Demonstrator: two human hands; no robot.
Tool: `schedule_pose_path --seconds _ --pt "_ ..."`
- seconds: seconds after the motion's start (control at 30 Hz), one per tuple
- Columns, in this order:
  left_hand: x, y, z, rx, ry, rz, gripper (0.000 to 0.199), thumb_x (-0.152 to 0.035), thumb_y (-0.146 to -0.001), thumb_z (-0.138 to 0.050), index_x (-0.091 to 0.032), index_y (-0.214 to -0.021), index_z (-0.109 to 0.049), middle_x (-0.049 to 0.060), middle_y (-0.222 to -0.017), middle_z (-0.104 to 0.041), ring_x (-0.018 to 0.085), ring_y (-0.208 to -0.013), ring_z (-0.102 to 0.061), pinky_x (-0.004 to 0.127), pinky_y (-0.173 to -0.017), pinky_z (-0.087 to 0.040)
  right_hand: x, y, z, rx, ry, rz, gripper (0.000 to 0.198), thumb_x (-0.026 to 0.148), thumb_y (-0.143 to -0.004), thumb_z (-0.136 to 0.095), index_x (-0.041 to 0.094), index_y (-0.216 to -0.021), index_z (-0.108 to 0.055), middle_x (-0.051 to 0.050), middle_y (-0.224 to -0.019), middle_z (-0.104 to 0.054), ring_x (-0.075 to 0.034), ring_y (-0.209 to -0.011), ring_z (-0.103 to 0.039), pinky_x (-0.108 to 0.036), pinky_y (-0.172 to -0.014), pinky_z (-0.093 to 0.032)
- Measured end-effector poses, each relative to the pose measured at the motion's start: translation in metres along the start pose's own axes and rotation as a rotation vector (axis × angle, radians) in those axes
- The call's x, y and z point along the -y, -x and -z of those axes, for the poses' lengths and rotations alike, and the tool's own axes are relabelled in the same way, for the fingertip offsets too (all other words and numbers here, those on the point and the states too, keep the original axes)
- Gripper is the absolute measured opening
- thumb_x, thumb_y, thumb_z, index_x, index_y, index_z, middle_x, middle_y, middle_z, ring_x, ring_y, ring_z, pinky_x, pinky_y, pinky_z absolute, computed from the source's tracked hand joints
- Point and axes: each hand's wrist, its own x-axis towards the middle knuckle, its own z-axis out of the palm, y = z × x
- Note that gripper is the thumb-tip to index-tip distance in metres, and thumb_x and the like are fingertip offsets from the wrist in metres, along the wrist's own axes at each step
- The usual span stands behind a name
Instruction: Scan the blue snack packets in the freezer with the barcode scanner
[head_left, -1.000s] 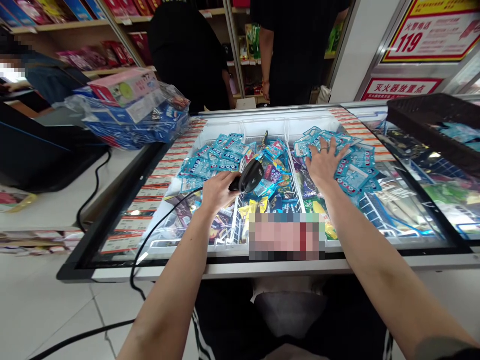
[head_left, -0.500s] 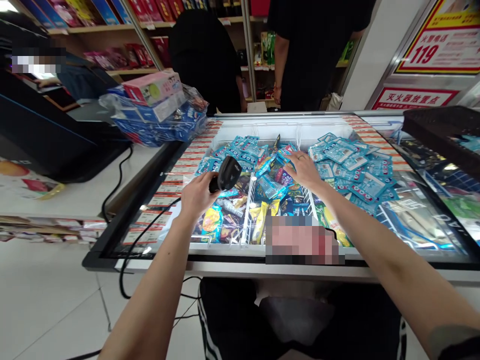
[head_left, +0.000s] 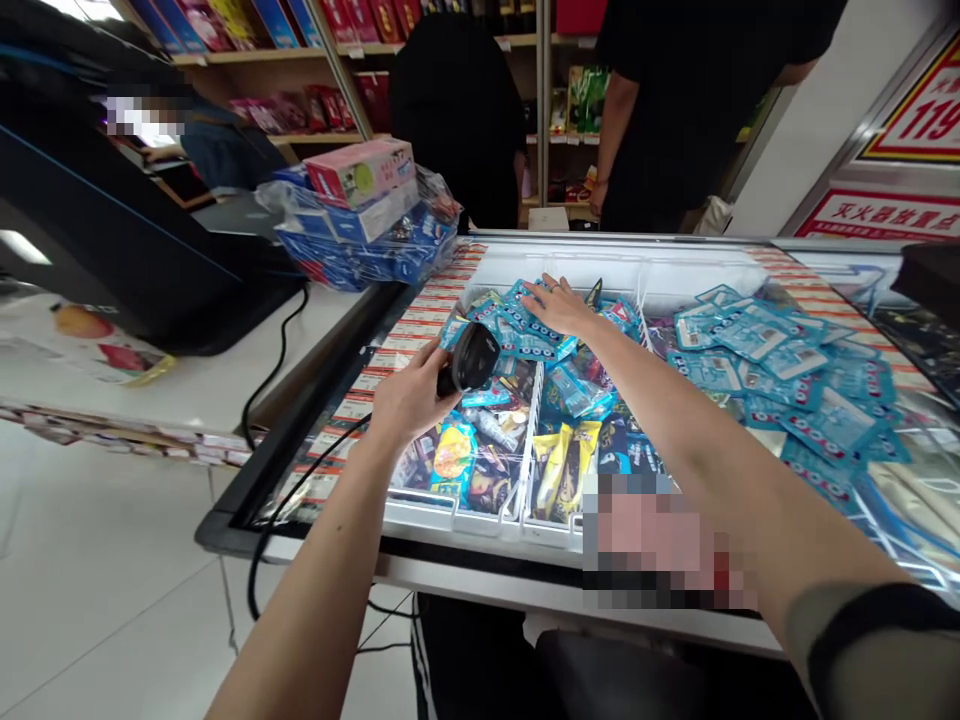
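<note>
My left hand (head_left: pixel 409 400) is wrapped round the handle of a black barcode scanner (head_left: pixel 475 358), its head over the left part of a glass-topped chest freezer (head_left: pixel 757 262). A black cable trails from the scanner to the left. My right hand (head_left: pixel 556 304) lies palm down with fingers stretched on the left pile of blue packets (head_left: pixel 525 345); whether it grips one is not visible. A larger pile of similar blue packets (head_left: pixel 780 345) spreads to the right. Yellow-wrapped packs (head_left: pixel 566 465) and a blue-and-orange pack (head_left: pixel 454 455) show below, among white wire dividers (head_left: pixel 531 440).
Boxes wrapped in clear plastic (head_left: pixel 367 215) stand on the white counter (head_left: pixel 225 400) at left, beside a black machine (head_left: pixel 142 230). Two people in black (head_left: pixel 457 110) are beyond the freezer, before shelves. A blurred patch covers something at the freezer's front edge.
My right hand has moved left, from the middle packs onto the left pile of blue packets. The view has shifted left. My left hand still holds the scanner.
</note>
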Motion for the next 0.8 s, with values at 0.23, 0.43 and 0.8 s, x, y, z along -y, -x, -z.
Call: schedule_pose_path --seconds 0.23,0.43,0.8 --pt "0.015 -0.024 -0.010 0.087 0.021 -0.022 0.049 -0.044 -0.073 -0.059 -0.030 -0.119 -0.050 0.003 -0.093 -0.070 0.026 -0.076 -0.066 0.028 -0.058 -0.039 0.006 -0.018 -0.015 0.070 0.036 0.139 0.069 0.074 -0.086 -0.018 0.036 -0.139 -0.041 -0.004 -0.148 -0.037 -0.037 -0.138 -0.023 -0.064 -0.108 -0.014" --pt "-0.002 -0.019 -0.006 0.115 0.020 -0.086 0.052 -0.036 -0.075 -0.056 -0.032 -0.126 -0.047 0.002 -0.102 -0.070 0.025 -0.085 -0.066 0.028 -0.059 -0.039 0.005 0.025 -0.006 0.054 0.057 0.277 0.067 0.073 -0.087 -0.019 0.035 -0.138 -0.043 -0.002 -0.146 -0.041 -0.029 -0.136 -0.032 -0.049 -0.111 -0.020" --pt "-0.066 -0.002 0.004 0.154 0.053 -0.201 0.054 -0.033 -0.077 -0.052 -0.032 -0.131 -0.041 0.001 -0.123 -0.062 0.024 -0.090 -0.066 0.029 -0.062 -0.043 -0.029 0.115 0.019 0.010 0.077 0.154 0.066 0.071 -0.088 -0.018 0.036 -0.139 -0.040 -0.003 -0.150 -0.034 -0.033 -0.139 -0.025 -0.062 -0.110 -0.014"
